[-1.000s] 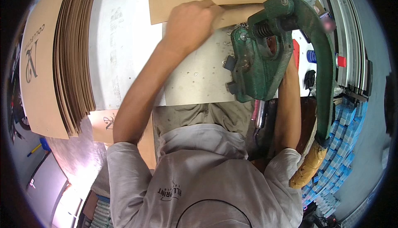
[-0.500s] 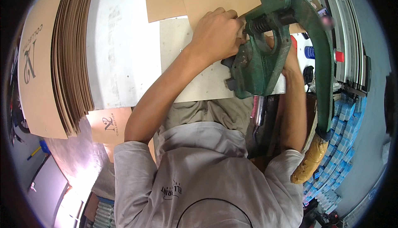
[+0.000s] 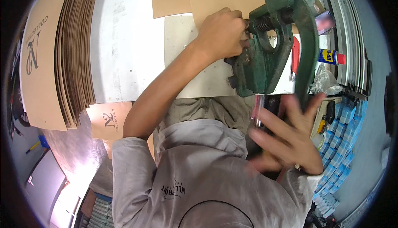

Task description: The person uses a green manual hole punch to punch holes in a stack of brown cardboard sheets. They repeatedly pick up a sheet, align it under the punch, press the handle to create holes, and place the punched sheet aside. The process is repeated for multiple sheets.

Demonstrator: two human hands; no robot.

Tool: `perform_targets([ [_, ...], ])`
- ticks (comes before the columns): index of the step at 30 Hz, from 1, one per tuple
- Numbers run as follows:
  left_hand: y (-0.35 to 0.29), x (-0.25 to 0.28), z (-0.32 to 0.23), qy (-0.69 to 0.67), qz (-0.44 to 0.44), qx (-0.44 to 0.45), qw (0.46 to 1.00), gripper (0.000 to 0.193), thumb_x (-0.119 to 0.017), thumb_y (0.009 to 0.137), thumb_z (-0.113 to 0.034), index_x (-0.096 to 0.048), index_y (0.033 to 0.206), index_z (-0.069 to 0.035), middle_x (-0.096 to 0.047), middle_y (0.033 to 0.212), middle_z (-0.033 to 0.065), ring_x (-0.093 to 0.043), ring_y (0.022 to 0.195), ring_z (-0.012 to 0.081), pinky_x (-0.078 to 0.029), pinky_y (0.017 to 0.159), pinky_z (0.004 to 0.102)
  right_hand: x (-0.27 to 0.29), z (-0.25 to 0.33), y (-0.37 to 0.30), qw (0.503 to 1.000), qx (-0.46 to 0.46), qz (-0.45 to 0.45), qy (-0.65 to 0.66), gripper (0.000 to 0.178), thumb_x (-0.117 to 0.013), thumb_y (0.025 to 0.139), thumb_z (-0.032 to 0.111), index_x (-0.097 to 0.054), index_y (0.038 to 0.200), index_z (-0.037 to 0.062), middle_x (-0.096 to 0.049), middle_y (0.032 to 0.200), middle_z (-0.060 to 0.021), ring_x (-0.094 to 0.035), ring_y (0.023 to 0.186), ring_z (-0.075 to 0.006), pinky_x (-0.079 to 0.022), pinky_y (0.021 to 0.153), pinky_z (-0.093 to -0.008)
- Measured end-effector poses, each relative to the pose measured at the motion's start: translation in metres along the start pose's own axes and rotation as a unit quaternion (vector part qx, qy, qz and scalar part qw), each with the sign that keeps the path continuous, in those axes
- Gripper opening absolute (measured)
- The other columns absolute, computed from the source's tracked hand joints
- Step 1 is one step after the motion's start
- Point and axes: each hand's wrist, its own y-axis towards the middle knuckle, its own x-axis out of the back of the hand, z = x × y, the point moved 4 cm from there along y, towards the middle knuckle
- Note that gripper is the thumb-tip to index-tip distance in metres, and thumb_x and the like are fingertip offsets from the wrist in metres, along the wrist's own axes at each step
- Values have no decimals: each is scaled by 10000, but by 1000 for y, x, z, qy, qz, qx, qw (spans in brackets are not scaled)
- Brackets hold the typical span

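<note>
Your left hand [image 3: 222,33] is closed, its fingers curled down on a tan cardboard sheet [image 3: 215,0] and pressing it against the mouth of the green cast-iron press [image 3: 265,58], which sits just to the right of that hand on the white worktop [image 3: 124,53]. The sheet lies beyond your knuckles, with its near edge tucked under them. Your right hand [image 3: 290,138] is spread open, fingers apart and blurred, holding nothing; it hovers nearer to you than the press, just beside the press's long curved lever [image 3: 309,41]. Well to the left of your left hand, a thick stack of the same tan sheets [image 3: 62,58] lies fanned. Beyond your right hand, a blue and yellow spray can [image 3: 331,56] lies on its side.
</note>
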Motion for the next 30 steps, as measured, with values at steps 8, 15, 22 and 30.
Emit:
perform_targets([
  [8,10,24,35,103,-57,-52,992,163,-747,830,-105,-770,959,-8,-754,1007,162,-731,835,350,-592,752,412,69,-89,1,928,-208,-226,209,753,-565,999,599,-468,1531,75,-596,1423,-187,-589,1272,-341,-506,1045,-460],
  [15,-37,170,115,-5,-506,57,861,151,-755,935,-149,-777,995,-12,-770,934,73,-722,791,178,-575,725,308,-64,-201,-27,939,-328,-100,13,243,-637,988,75,-700,1204,-16,-690,1141,-64,-655,990,-194,-536,869,-360],
  [22,-232,309,15,266,-558,151,771,302,-632,1040,-210,-680,1170,59,-708,1118,179,-693,1051,225,-596,857,337,-80,-223,-17,943,-302,-113,86,216,-684,819,-20,-676,1035,-24,-641,986,-125,-615,895,-245,-481,814,-354],
  [30,-340,325,50,-158,-703,295,628,389,-582,1068,-213,-609,1279,112,-701,1175,179,-712,1050,233,-603,891,330,-76,-223,-14,941,-329,-64,42,207,-669,858,41,-593,1033,-40,-620,920,-196,-616,871,-368,-474,796,-418],
])
